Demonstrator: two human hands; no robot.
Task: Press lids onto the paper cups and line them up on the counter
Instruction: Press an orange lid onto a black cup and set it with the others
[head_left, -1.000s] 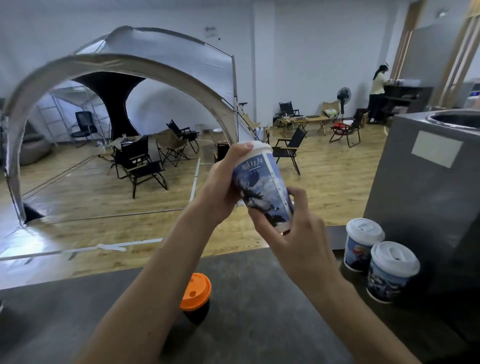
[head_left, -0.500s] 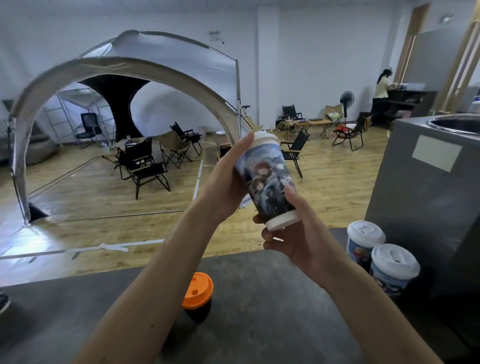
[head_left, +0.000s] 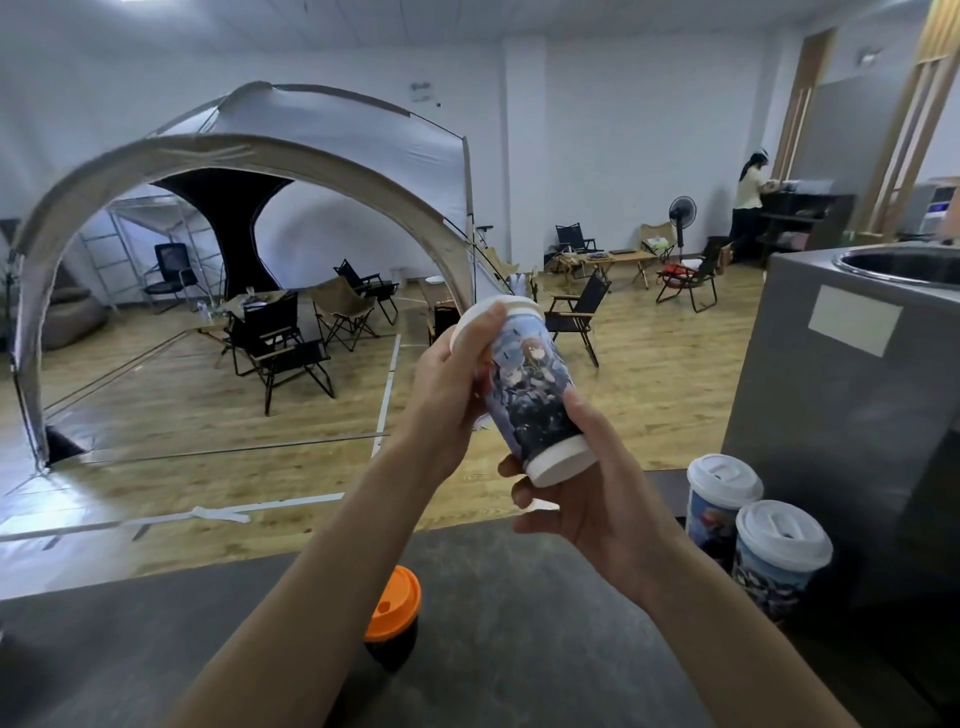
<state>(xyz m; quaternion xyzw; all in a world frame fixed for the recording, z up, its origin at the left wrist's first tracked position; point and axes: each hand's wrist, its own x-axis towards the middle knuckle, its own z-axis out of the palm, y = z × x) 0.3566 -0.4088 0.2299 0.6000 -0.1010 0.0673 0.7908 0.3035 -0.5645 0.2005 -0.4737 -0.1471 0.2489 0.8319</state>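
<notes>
- Head view: a tall paper cup (head_left: 530, 395), printed with blue and dark cartoon figures and white at its base, is tilted in the air above the dark grey counter (head_left: 519, 649).
- A white plastic lid (head_left: 511, 304) covers its far upper end.
- The left hand (head_left: 452, 384) curls round the lid end, thumb on the rim.
- The right hand (head_left: 592, 509) grips the base, thumb up the side.
- A farther lidded cup (head_left: 719, 493) and a nearer lidded cup (head_left: 776, 561) stand just beside each other at the counter's right.

— Any writing legible on the picture-printed paper cup (head_left: 535, 395)?
— None I can read. The pale rectangular label (head_left: 854, 327) on the grey metal cabinet (head_left: 831, 441) shows no readable text either.
</notes>
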